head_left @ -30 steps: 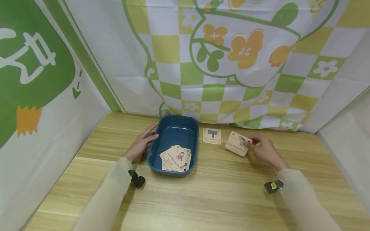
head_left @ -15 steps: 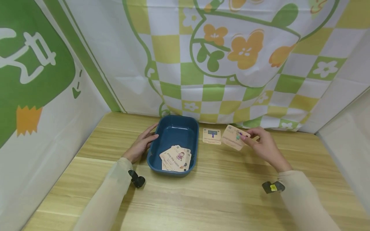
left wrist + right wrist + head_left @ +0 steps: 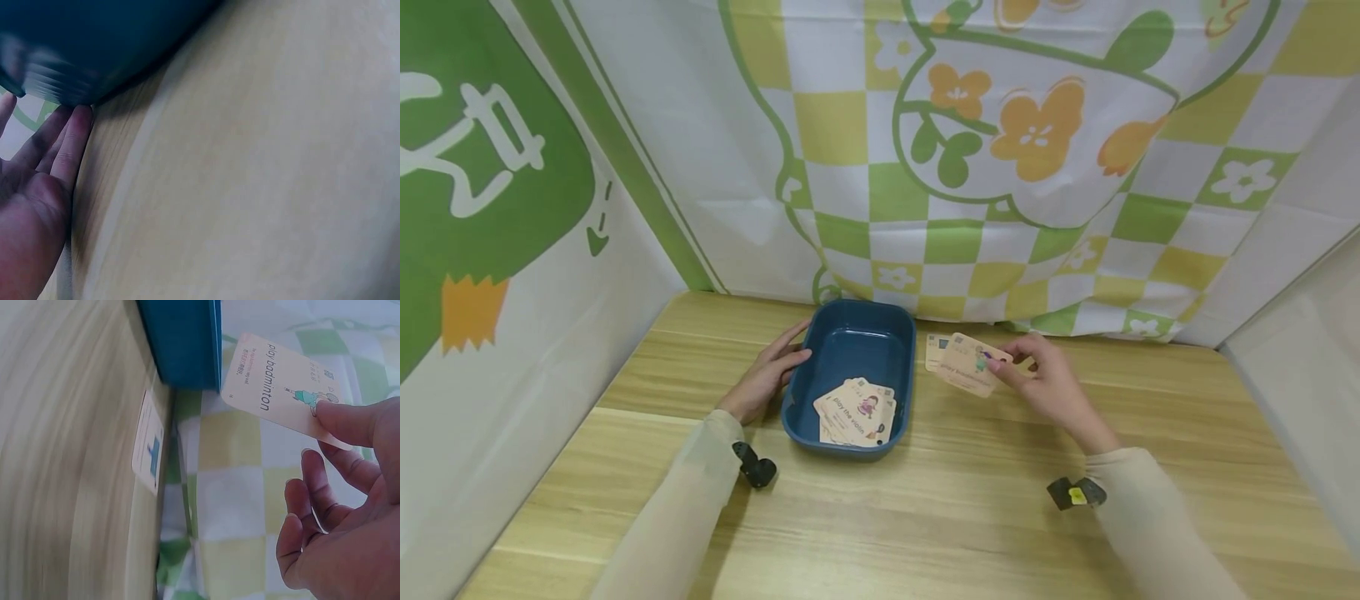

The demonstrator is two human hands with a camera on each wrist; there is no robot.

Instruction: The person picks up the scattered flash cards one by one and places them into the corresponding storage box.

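A dark blue rectangular plastic tub (image 3: 859,348) stands left of centre on the table. My left hand (image 3: 763,377) lies along its left side, thumb at the rim; in the left wrist view the straight fingers (image 3: 70,150) touch the outer wall. My right hand (image 3: 1049,385) pinches a "play badminton" card (image 3: 281,384) by its corner between thumb and index finger, the other fingers loosely bent. The held card is raised above the table, right of the tub. Below it lies another picture card (image 3: 935,350), partly covered in the head view. Several cards (image 3: 856,413) lie overlapping inside the tub, "play the violin" on top.
The wooden table (image 3: 925,517) meets a patterned cloth (image 3: 955,242) hanging behind it. White-and-green cloth (image 3: 625,233) hangs on the left, and a pale wall (image 3: 1300,350) on the right. The tub stands close to the back edge.
My right hand has lifted the badminton card and carried it left, over the card lying beside the tub. The left hand and the tub have stayed put.
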